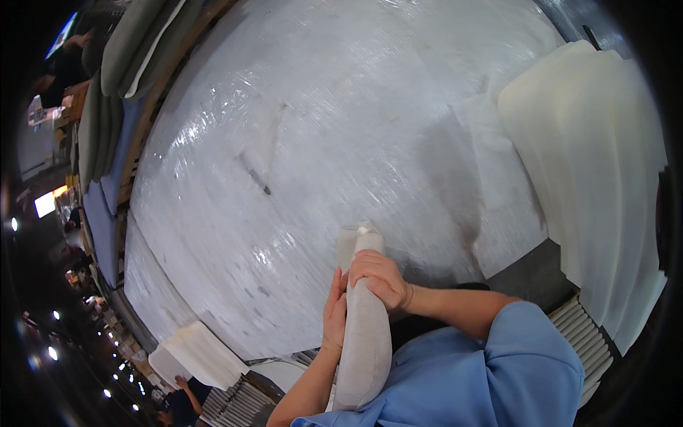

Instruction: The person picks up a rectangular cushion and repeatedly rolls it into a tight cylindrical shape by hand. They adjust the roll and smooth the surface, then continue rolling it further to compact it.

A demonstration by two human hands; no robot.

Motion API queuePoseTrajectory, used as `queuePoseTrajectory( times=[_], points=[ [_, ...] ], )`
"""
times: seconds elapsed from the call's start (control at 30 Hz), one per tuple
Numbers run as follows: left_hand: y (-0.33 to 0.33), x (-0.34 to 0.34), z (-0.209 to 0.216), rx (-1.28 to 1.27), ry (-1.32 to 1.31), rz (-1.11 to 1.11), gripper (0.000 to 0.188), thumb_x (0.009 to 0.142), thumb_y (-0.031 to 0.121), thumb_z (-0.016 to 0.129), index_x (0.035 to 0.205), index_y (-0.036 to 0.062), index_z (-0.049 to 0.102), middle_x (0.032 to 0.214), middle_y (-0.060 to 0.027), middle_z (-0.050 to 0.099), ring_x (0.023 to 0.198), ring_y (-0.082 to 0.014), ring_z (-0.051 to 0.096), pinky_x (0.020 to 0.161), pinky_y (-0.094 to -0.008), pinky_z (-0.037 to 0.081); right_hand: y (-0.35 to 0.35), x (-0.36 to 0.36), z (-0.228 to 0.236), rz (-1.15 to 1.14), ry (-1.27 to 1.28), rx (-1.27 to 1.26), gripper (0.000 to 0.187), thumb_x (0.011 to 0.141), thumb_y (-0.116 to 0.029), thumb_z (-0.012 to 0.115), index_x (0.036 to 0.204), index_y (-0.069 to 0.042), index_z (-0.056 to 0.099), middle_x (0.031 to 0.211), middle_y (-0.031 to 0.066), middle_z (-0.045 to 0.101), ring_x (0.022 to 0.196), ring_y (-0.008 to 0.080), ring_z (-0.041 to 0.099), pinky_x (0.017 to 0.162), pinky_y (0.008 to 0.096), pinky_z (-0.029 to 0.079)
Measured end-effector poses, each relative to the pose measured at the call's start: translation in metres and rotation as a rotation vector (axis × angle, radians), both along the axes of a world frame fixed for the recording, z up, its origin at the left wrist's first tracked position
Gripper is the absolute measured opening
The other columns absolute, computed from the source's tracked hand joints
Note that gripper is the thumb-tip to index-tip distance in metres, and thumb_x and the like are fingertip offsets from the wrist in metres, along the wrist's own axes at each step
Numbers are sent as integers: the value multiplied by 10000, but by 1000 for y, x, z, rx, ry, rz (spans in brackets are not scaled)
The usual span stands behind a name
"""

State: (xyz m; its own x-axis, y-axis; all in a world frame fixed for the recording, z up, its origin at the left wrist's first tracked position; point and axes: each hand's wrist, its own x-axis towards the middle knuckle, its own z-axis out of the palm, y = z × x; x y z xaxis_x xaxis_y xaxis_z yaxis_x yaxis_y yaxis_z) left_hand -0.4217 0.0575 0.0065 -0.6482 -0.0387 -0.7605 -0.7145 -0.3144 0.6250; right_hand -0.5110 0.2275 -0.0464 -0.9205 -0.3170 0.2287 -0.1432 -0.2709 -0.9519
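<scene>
At the upper left of the frame I see green-grey foam slabs [135,46], several, too overlapped for me to count, with at least two blue pads [99,228] below. Lower left, one co-worker's hand [183,384] reaches to a white foam pad [210,356], beside one roller conveyor [242,407]. A plastic-wrapped surface [313,142] fills the middle. At lower centre, my left hand [334,313] lies along the left side of one white pillow [366,341], fingers straight; whether they grip, I cannot tell. I judge the pillow light, soft and springy, hardly fragile, best held by both long sides near its thick middle. My right hand [379,277] curls over its upper part, grasping it. Further right runs a second roller conveyor [580,338], below one stack of white foam sheets [583,171], layers uncountable.
</scene>
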Motion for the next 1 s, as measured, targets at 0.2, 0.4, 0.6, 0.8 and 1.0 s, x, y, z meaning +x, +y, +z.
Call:
queuePoseTrajectory(
  times=[0.2, 0.4, 0.6, 0.8, 1.0],
  points=[
    [-13, 2, -7, 20, -26, -87, 597, 1060, 123, 401, 1624, -42, 297, 1614, -193, 420, 1478, -225, 409, 1219, -309, 299, -13, -38, -7, 436, -131, -30, 308, 960, -216, 570, 816, 14, 715, 770, 173, 670, 711, 309, 641, 669, 383, 493],
    [9, -21, 9, -24, 33, -62, 557, 1077, 173, 452, 1594, -15, 371, 1520, -161, 520, 1354, -211, 535, 1122, -302, 431, -4, -44, -2, 476, -519, -14, 296, 993, -212, 553, 909, -2, 745, 876, 119, 723, 812, 247, 664, 763, 345, 507],
    [-14, -43, 63, -109, -9, -110, 646, 1097, 301, 458, 1646, 18, 267, 1643, -201, 401, 1520, -257, 385, 1257, -352, 262, 38, 6, 71, -115, -4, -59, 540, 1061, -436, 491, 1222, 44, 677, 1231, 228, 668, 1102, 384, 636, 1010, 459, 485],
    [34, -55, 85, 79, -8, -77, 590, 1129, 329, 345, 1675, 133, 237, 1706, -86, 295, 1471, -224, 417, 1260, -374, 309, 10, 19, 122, -156, 144, -45, 608, 1053, -520, 459, 1148, 36, 687, 1170, 232, 670, 1098, 400, 644, 990, 475, 469],
    [28, -55, 65, 57, -64, -104, 620, 1154, 389, 238, 1691, 103, 116, 1709, -110, 287, 1505, -230, 376, 1247, -360, 307, 4, -2, 138, 55, 138, 31, 271, 913, -302, 646, 829, -45, 661, 865, 115, 663, 800, 330, 632, 744, 435, 474]
  ],
)
